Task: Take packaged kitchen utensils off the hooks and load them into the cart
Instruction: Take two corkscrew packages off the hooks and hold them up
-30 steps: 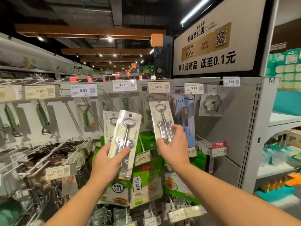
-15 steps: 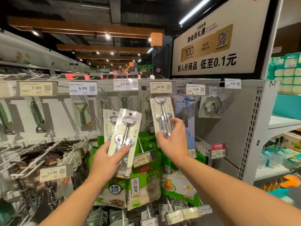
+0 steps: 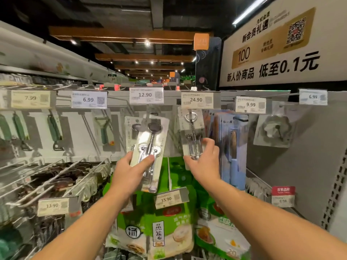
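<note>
Two carded corkscrews, both hands busy.
Left hand (image 3: 129,171) grips a tilted blister pack (image 3: 150,145) with corkscrew sealed inside; right hand (image 3: 203,162) pinches second pack (image 3: 192,132) below the 24.90 tag (image 3: 197,100).

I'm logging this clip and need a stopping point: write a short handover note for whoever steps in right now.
Left hand: grips one packaged corkscrew, tilted and off its hook, in front of the 12.90 tag.
Right hand: fingers pinch the bottom of a second corkscrew pack, apparently hanging under the 24.90 tag.
Done: one pack freed.
Left: pull the second pack free, then put both in the cart, which is not in view. Another pack hangs behind the first.
</note>
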A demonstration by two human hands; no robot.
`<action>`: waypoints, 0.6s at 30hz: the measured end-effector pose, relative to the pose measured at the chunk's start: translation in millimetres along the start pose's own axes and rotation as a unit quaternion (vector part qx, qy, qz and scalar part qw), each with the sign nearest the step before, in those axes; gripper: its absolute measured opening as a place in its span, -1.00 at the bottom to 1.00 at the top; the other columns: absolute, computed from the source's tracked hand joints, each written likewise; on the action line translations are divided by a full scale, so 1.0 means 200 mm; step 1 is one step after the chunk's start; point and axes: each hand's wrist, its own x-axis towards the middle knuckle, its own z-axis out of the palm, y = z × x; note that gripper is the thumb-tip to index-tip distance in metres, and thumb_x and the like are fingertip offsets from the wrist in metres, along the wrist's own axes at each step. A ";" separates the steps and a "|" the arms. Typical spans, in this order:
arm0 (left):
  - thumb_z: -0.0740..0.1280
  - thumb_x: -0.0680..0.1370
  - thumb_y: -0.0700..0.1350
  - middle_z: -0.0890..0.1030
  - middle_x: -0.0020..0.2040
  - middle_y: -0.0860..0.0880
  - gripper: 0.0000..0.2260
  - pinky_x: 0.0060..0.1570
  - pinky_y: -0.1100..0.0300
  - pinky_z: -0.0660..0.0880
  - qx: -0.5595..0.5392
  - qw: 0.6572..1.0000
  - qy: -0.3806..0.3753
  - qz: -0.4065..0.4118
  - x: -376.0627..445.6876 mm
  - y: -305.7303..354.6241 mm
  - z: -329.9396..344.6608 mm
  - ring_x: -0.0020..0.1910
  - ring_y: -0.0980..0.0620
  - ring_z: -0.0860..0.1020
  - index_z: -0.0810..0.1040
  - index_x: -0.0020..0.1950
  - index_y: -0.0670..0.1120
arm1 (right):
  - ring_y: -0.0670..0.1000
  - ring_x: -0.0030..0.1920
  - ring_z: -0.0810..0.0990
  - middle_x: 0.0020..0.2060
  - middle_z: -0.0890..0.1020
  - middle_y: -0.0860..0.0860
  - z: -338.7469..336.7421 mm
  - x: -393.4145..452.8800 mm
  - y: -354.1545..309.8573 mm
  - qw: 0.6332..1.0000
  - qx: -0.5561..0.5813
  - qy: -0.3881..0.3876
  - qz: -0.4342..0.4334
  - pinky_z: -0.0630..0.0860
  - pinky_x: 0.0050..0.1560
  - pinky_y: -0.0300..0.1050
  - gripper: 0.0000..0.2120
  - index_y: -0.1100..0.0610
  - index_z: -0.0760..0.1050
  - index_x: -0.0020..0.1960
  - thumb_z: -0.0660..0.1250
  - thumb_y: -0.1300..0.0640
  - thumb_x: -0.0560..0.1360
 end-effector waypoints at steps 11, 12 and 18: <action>0.33 0.37 0.15 0.59 -0.03 -0.34 -0.52 0.10 -0.34 0.55 -0.024 0.999 0.045 0.014 0.11 -0.06 0.10 -0.07 -0.18 0.56 0.53 0.02 -0.24 | 0.00 0.00 0.43 0.39 0.27 0.13 0.15 0.32 0.11 0.997 -0.018 -0.070 0.021 0.43 0.15 -0.19 -0.17 -0.10 0.18 0.50 0.57 0.23 0.41; 0.33 0.36 0.15 0.61 0.04 -0.35 -0.50 0.13 -0.37 0.54 -0.026 0.999 0.040 0.016 0.11 -0.06 0.10 -0.06 -0.23 0.60 0.55 0.07 -0.24 | 0.01 -0.03 0.46 0.40 0.25 0.14 0.16 0.34 0.12 0.996 -0.030 -0.076 0.023 0.50 0.18 -0.13 -0.16 -0.12 0.15 0.51 0.56 0.23 0.43; 0.40 0.58 -0.04 0.77 -0.01 -0.03 -0.83 0.09 -0.20 0.65 -0.056 0.998 0.009 0.007 0.12 -0.05 0.14 0.02 -0.18 0.73 0.65 0.15 -0.01 | 0.09 0.01 0.62 0.25 0.48 0.15 0.16 0.32 0.15 0.995 -0.049 -0.086 0.007 0.60 0.06 -0.09 -0.29 -0.03 0.15 0.57 0.43 0.08 0.54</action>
